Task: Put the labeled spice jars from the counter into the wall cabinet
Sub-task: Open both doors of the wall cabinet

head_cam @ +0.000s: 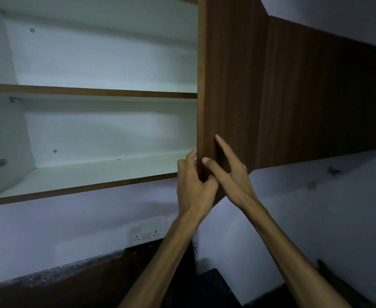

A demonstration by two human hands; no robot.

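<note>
Gripping the lower edge of the brown wooden door (231,85), the left hand (193,185) curled round it while the right hand (229,172) lay flat on its face, fingers straight. The wall cabinet (94,172) stood open at left, white shelves bare. A socket plate (146,233) sat on the pale wall above the dark counter (60,283). No spice jars showed.
</note>
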